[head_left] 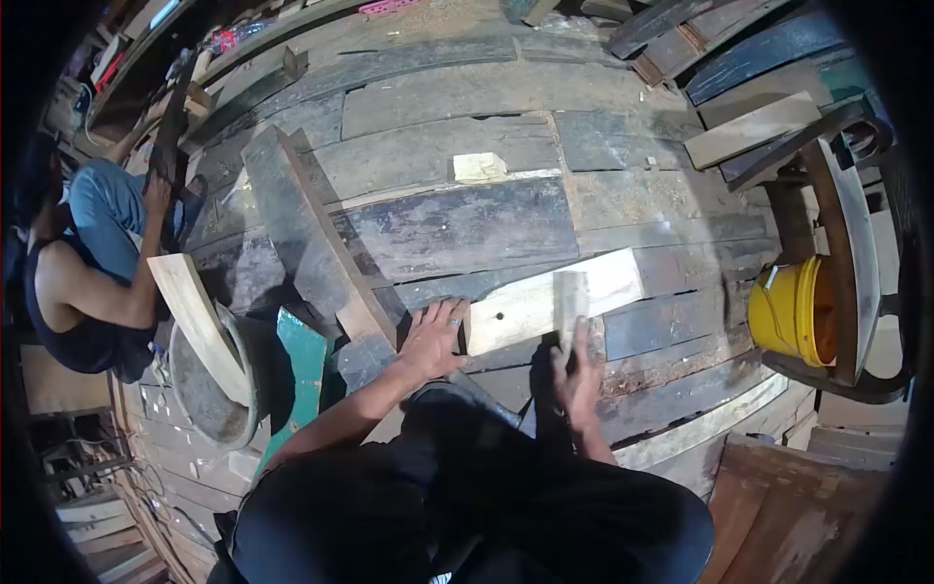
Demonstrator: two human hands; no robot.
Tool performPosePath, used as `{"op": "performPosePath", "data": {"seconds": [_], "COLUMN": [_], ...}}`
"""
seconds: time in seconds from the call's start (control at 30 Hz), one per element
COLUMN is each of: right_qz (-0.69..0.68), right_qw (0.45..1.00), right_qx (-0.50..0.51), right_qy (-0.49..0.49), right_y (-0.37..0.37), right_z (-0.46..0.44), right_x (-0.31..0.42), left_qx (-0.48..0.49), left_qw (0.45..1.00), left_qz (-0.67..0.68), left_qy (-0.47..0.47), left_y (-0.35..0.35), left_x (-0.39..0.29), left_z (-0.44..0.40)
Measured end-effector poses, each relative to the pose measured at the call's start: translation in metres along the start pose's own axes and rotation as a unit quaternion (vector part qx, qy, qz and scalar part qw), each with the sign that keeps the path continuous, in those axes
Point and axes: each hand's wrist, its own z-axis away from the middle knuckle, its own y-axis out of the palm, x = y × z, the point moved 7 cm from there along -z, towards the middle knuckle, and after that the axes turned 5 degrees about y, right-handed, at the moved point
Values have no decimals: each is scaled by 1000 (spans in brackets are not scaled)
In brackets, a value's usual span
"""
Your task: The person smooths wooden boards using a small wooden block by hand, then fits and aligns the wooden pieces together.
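Pale board steadied by the left hand, grey bar held over it by the right

The near end of a pale board (530, 307) is touched by the left hand (433, 341), whose fingers are spread, unclenched. The board is smooth, straight-edged and marked by one round dark spot. Just right of that hand, a flat grey bar (571, 300) is gripped in the right hand (579, 380) and laid across the board's face; its material cannot be told.

Left of the left hand, a thick, rough-faced beam (306, 224) is seen, and nearer the body a chipped green panel (300, 370). Farther left, a curved pale plank (199, 326) is rested in a round, dull grey basin (209, 423).

Beyond the hands, a small, rough pale block (479, 167) is set on weathered, scuffed floorboards (448, 229). Well right of the right hand, a glossy yellow bucket (781, 310) is placed. Far left, a dark length of wood (172, 122) is held by another person (97, 263). No writing can be read.
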Motion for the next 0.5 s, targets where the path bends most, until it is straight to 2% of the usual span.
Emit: {"op": "performPosePath", "data": {"seconds": [0.03, 0.07, 0.17, 0.37, 0.5], "right_qz": [7, 15, -11, -3, 8], "right_qw": [1000, 990, 994, 991, 995], "right_qx": [17, 107, 89, 110, 91], "right_qy": [-6, 92, 55, 73, 46], "right_y": [6, 18, 13, 13, 9], "right_z": [7, 13, 10, 11, 9], "right_x": [7, -4, -5, -10, -3], "left_qx": [-3, -4, -3, -21, -16], "left_qw": [1000, 1000, 1000, 1000, 1000], "left_qz": [3, 5, 6, 2, -1], "left_qy": [4, 4, 4, 15, 7], "left_y": [0, 2, 3, -2, -1], "left_x": [1, 2, 3, 0, 0], "left_z": [0, -1, -2, 0, 0]}}
